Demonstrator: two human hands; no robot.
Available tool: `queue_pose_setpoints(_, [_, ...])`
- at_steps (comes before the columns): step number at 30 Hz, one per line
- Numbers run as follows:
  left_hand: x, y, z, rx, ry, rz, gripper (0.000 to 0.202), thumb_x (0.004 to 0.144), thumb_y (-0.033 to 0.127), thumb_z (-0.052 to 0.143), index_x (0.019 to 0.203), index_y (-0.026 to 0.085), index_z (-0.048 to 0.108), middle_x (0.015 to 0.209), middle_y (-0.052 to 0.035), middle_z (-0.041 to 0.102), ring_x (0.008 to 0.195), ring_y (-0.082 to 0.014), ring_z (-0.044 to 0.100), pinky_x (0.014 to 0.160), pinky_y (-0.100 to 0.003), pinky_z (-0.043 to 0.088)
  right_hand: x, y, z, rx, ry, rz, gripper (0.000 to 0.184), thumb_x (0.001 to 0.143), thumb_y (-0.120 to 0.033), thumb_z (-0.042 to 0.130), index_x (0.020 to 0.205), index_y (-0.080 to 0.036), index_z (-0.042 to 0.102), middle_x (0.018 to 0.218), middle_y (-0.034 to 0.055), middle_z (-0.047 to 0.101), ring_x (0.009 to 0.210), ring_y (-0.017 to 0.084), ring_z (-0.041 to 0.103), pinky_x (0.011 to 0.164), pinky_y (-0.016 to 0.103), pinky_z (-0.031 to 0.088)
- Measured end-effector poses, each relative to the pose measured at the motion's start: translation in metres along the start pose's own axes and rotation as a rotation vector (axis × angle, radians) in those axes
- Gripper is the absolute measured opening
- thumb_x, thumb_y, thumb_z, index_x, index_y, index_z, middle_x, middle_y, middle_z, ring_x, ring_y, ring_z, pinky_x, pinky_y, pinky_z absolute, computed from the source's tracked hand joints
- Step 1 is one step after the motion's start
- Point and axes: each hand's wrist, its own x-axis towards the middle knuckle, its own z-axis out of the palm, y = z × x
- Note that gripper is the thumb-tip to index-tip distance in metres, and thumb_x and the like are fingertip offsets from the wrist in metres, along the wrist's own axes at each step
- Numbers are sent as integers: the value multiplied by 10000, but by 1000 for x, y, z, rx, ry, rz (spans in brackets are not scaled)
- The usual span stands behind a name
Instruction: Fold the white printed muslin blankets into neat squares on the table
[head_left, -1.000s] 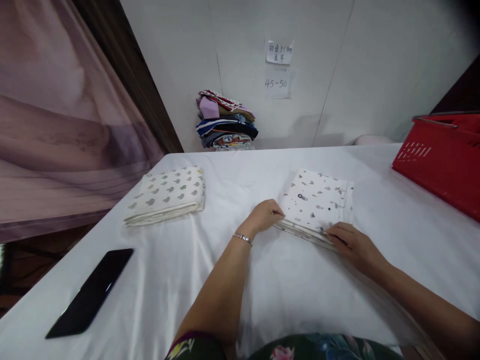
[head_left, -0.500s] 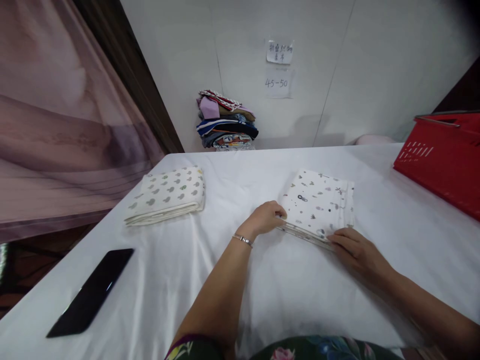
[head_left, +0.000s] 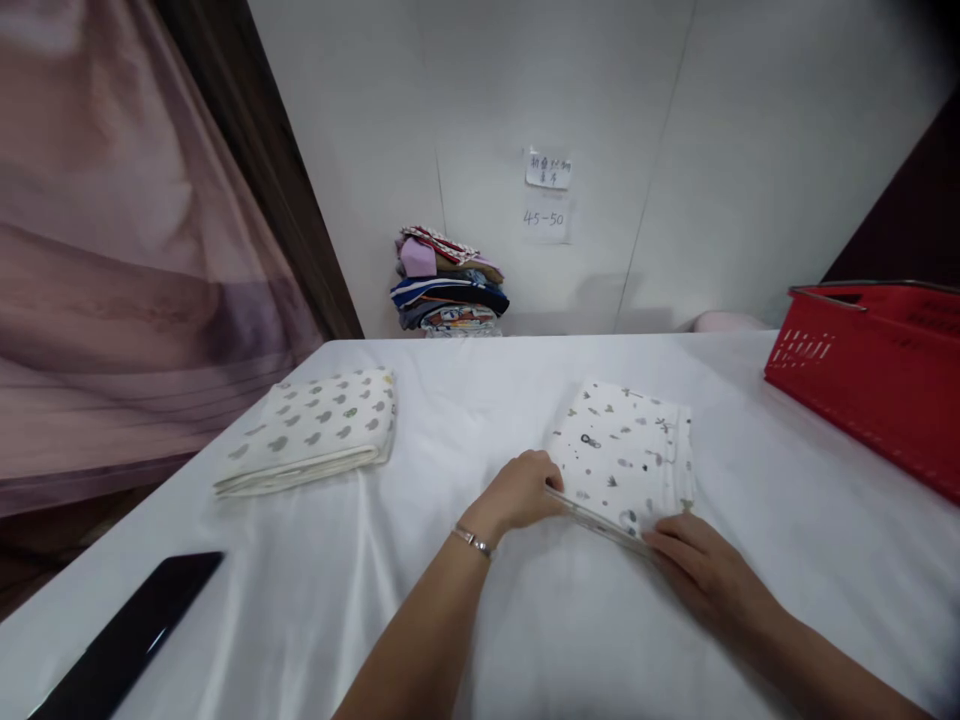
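A folded white cloth [head_left: 619,450] printed with small grey and dark motifs lies on the white-covered table [head_left: 420,610], right of the middle. My left hand [head_left: 525,490], with a bracelet at the wrist, pinches its near left corner. At the near right corner, my right hand [head_left: 697,555] grips the same edge, thumb on top and the other fingers partly hidden below. The layers of the fold show along the near edge between both hands. To the left lies a second folded white cloth [head_left: 315,425] with grey and a few green-yellow prints, touched by neither hand.
A red basket [head_left: 870,380] stands at the right. Behind the table's far edge rises a stack of folded fabrics [head_left: 450,285] against the wall. A black flat slab [head_left: 135,635] lies near left. A pink curtain [head_left: 112,270] hangs along the left side.
The view has tilted up slightly, so everything sits lower in the picture. Both hands keep their hold on the near corners of the printed cloth, which looks otherwise the same.
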Motion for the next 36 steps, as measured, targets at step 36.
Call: queue_pose_setpoints(36, [2, -24, 21, 443, 258, 246, 290, 810, 95, 485, 1032, 246, 596, 1221, -41, 578, 1258, -250, 387, 1078, -553, 134, 17, 44, -18, 1089, -89, 1049, 647, 802, -391, 557, 1367, -182, 321, 973, 108, 656, 754, 199, 651, 690, 392, 559])
